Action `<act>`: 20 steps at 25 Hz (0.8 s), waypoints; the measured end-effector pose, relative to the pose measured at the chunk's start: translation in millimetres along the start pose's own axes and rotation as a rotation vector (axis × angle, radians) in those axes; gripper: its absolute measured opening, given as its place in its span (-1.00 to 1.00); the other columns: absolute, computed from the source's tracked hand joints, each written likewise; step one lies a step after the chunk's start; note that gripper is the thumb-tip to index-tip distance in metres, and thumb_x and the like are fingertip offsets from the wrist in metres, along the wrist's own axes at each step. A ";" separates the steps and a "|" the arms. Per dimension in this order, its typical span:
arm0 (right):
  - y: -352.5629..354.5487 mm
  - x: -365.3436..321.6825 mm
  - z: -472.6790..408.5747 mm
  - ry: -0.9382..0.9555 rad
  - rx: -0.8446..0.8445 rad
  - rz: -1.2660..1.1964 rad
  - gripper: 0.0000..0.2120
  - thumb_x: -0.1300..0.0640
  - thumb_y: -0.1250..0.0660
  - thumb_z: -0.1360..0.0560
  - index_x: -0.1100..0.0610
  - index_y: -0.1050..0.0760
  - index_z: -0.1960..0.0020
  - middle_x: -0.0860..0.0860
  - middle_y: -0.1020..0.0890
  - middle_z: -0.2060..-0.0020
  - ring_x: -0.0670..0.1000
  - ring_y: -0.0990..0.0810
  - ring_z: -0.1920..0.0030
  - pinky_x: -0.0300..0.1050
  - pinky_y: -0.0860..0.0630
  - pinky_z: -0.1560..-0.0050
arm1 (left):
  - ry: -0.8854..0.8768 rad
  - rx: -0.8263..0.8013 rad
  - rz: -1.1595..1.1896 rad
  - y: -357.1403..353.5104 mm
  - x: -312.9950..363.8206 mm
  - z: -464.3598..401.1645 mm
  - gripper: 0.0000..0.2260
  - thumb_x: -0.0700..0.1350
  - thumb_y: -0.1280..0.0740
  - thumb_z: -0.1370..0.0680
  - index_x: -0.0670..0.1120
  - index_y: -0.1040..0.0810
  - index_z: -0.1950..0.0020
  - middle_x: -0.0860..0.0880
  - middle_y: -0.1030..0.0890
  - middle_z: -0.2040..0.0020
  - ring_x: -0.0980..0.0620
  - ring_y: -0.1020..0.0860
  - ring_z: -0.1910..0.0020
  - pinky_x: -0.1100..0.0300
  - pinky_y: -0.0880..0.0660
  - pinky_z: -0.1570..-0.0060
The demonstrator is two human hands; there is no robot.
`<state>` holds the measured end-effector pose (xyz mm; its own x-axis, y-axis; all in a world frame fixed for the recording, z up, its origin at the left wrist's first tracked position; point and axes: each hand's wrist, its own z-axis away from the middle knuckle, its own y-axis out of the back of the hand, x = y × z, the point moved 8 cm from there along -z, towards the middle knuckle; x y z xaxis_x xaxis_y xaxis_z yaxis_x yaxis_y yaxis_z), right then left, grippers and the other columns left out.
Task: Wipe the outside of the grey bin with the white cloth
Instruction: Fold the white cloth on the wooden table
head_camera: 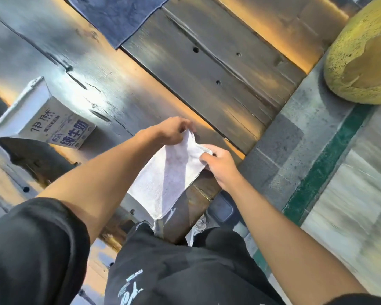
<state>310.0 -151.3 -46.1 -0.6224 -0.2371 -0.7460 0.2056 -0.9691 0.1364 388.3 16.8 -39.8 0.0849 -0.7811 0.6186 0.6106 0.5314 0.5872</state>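
The white cloth (167, 179) hangs in the air over the edge of a dark wooden plank surface (202, 84), held by its top corners. My left hand (174, 130) pinches the upper left corner. My right hand (220, 166) grips the upper right corner, a little lower and nearer to me. The cloth's bottom corner dangles just above my black shorts. A grey rounded object (221, 209) shows on the floor under my right forearm, mostly hidden; I cannot tell whether it is the grey bin.
A white milk carton (53, 122) lies on the planks at the left. A blue cloth (119, 16) lies at the top. A big yellow-green rough lump (365, 58) sits at the top right. Grey paving with a green stripe (326, 166) runs along the right.
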 end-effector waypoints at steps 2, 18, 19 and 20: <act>-3.7 -4.3 9.5 0.027 -0.027 0.014 -0.62 0.28 -0.34 -0.36 0.14 -0.71 -0.13 0.05 -0.75 -0.01 0.06 -0.66 0.02 0.17 -0.61 -0.10 | -0.019 -0.015 0.015 5.3 -3.4 6.7 -0.77 -0.32 -0.37 -0.48 -0.13 -0.70 -0.08 -0.08 -0.71 0.03 -0.12 -0.66 -0.01 0.03 -0.61 -0.09; -131.7 48.3 101.4 0.633 -0.271 0.770 -0.76 0.31 -0.44 -0.42 0.11 -0.69 -0.05 0.05 -0.58 0.11 0.01 -0.51 0.14 -0.21 -0.39 0.11 | 0.286 0.263 0.143 -37.4 -125.8 203.8 -0.76 -0.29 -0.44 -0.45 -0.02 -0.78 0.00 -0.07 -0.75 0.16 -0.03 -0.65 0.18 0.11 -0.59 0.05; -135.9 55.7 100.7 0.623 -0.277 0.834 -0.76 0.30 -0.44 -0.42 0.10 -0.69 -0.06 0.05 -0.56 0.10 0.05 -0.51 0.10 -0.17 -0.39 0.08 | 0.321 0.266 0.156 -47.4 -132.1 207.4 -0.73 -0.33 -0.40 -0.44 -0.05 -0.78 -0.01 -0.08 -0.75 0.14 -0.01 -0.63 0.18 0.14 -0.57 0.06; -139.2 60.9 100.0 0.613 -0.284 0.904 -0.76 0.28 -0.43 -0.43 0.08 -0.68 -0.07 0.06 -0.55 0.09 0.10 -0.52 0.05 -0.12 -0.42 0.04 | 0.350 0.282 0.184 -54.7 -136.9 210.6 -0.71 -0.35 -0.35 -0.43 -0.08 -0.78 0.00 -0.10 -0.76 0.12 -0.02 -0.62 0.19 0.16 -0.56 0.08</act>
<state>167.9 -37.7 -45.4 0.3018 -0.6940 -0.6537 0.6060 -0.3896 0.6935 177.4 163.8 -46.6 0.4608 -0.7035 0.5411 0.3278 0.7014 0.6329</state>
